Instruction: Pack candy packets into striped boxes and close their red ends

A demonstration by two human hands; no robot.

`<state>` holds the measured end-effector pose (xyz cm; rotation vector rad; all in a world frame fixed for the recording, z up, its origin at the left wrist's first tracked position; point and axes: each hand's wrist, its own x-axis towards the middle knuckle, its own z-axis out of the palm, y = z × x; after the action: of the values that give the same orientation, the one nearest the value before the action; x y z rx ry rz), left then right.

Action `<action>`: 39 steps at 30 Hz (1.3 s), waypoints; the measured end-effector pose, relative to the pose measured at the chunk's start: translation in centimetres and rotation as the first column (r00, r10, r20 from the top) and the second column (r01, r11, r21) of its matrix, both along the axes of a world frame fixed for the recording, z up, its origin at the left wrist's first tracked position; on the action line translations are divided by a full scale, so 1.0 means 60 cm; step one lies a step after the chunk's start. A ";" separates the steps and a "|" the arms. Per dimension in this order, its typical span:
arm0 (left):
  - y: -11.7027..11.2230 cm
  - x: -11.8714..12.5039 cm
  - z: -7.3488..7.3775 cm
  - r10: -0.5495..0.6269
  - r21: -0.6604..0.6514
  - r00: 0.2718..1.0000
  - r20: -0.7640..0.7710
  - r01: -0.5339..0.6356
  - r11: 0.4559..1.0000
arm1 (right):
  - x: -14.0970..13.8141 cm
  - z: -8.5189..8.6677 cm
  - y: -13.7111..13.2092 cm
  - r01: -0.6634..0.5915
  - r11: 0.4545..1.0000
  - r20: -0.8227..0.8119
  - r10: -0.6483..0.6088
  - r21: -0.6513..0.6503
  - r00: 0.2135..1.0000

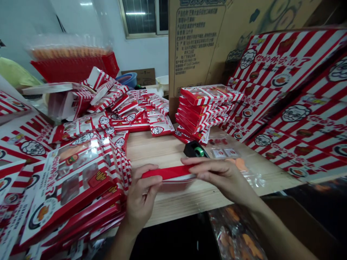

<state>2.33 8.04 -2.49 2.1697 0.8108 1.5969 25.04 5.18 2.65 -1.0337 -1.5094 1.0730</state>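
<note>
Above the wooden table (173, 204), a small red-and-white cardboard box (169, 173) is held level, its narrow red side facing me. The fingers and thumb of my left hand (142, 193) close round its left end. At the other end, my right hand (221, 177) pinches the box between thumb and fingers. Just behind it stands a black tape dispenser (190, 149) with a green roll. Clear plastic packets (240, 165) with orange pieces lie to the right of my right hand. The far side of the box is hidden.
Striped window boxes (78, 169) pile up high at the left, and small flat ones (158, 121) lie scattered behind. A stack of red-edged boxes (200, 104) stands near a large brown carton (195, 47). Large striped boxes (287, 65) wall off the right. Bagged orange pieces (233, 231) sit below the table edge.
</note>
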 end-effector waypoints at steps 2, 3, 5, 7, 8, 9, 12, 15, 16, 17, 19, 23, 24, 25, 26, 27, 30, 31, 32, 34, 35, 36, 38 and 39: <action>-0.003 -0.001 -0.001 0.008 -0.012 1.000 -0.007 -0.008 1.000 | -0.002 -0.004 -0.007 -0.037 0.998 0.060 0.034 0.048 0.998; -0.003 -0.001 -0.001 0.012 -0.018 1.000 -0.016 -0.012 1.000 | -0.003 -0.005 -0.010 -0.057 0.996 0.100 0.050 0.064 0.994; -0.002 -0.002 0.000 0.020 -0.021 0.999 -0.025 -0.021 1.000 | -0.006 -0.008 -0.014 -0.073 0.994 0.154 0.060 0.078 0.986; 0.003 0.000 0.001 0.030 -0.025 0.999 -0.022 -0.031 0.999 | -0.004 -0.015 -0.016 -0.053 0.996 0.140 0.042 0.078 0.989; 0.006 0.001 0.001 0.039 -0.032 0.999 -0.017 -0.040 0.999 | 0.002 -0.021 -0.017 -0.020 0.996 0.113 0.011 0.082 0.994; 0.008 0.002 0.002 0.050 -0.041 0.999 -0.010 -0.051 0.998 | 0.012 -0.031 -0.017 0.053 0.994 0.087 -0.062 0.098 0.994; 0.009 0.005 0.002 0.051 -0.083 0.999 0.014 -0.050 0.995 | 0.060 -0.072 -0.017 0.466 0.876 0.144 -0.480 0.122 0.865; 0.002 0.007 0.002 -0.009 -0.122 0.999 0.051 0.015 0.992 | 0.107 -0.114 -0.018 0.634 0.773 0.345 -0.587 -0.030 0.732; 0.000 0.008 0.001 -0.021 -0.129 0.998 0.062 0.029 0.991 | 0.117 -0.123 -0.018 0.614 0.783 0.373 -0.544 -0.097 0.752; -0.003 0.010 0.001 -0.028 -0.129 0.997 0.071 0.037 0.991 | 0.123 -0.130 -0.017 0.583 0.798 0.377 -0.499 -0.150 0.780; -0.006 0.013 0.000 -0.037 -0.121 0.996 0.083 0.047 0.992 | 0.127 -0.135 -0.009 0.541 0.812 0.362 -0.447 -0.220 0.818; -0.010 0.020 -0.001 -0.058 -0.110 0.995 0.082 0.067 0.992 | 0.127 -0.126 0.013 0.488 0.801 0.306 -0.396 -0.346 0.866; -0.011 0.020 0.000 -0.058 -0.114 0.995 0.080 0.067 0.991 | 0.129 -0.123 0.015 0.471 0.798 0.279 -0.387 -0.376 0.879; -0.011 0.021 0.000 -0.056 -0.116 0.995 0.080 0.065 0.991 | 0.131 -0.122 0.013 0.454 0.795 0.245 -0.384 -0.402 0.890; -0.012 0.021 0.001 -0.052 -0.116 0.995 0.080 0.062 0.991 | 0.132 -0.122 0.008 0.439 0.793 0.206 -0.388 -0.422 0.898; -0.012 0.020 0.001 -0.050 -0.117 0.996 0.079 0.059 0.991 | 0.133 -0.124 -0.001 0.428 0.792 0.164 -0.398 -0.435 0.903; -0.011 0.021 0.001 -0.034 -0.113 0.997 0.069 0.042 0.993 | 0.126 -0.149 -0.033 0.446 0.781 0.064 -0.468 -0.437 0.881; -0.011 0.021 0.001 -0.024 -0.112 0.997 0.070 0.032 0.993 | 0.121 -0.162 -0.041 0.472 0.771 0.051 -0.501 -0.427 0.864; -0.010 0.022 0.000 -0.015 -0.116 0.997 0.075 0.024 0.993 | 0.113 -0.177 -0.048 0.505 0.757 0.046 -0.537 -0.414 0.843; -0.010 0.023 -0.002 -0.001 -0.130 0.997 0.083 0.012 0.991 | 0.099 -0.205 -0.052 0.576 0.721 0.048 -0.608 -0.385 0.793; -0.010 0.024 -0.002 0.003 -0.136 0.997 0.079 0.008 0.991 | 0.093 -0.217 -0.050 0.604 0.702 0.049 -0.636 -0.376 0.770; -0.011 0.025 -0.003 0.006 -0.140 0.998 0.068 0.004 0.990 | 0.089 -0.227 -0.047 0.625 0.685 0.051 -0.657 -0.374 0.752; -0.015 0.027 -0.002 0.024 -0.121 0.999 0.042 -0.019 0.992 | 0.088 -0.237 -0.042 0.650 0.655 0.064 -0.683 -0.386 0.727; -0.018 0.028 0.001 0.042 -0.099 0.999 0.028 -0.039 0.994 | 0.089 -0.237 -0.043 0.654 0.644 0.074 -0.688 -0.397 0.722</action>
<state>4.01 6.97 -2.46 2.0681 0.9107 1.5707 30.36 2.62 -11.58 -1.6489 -0.7000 0.8592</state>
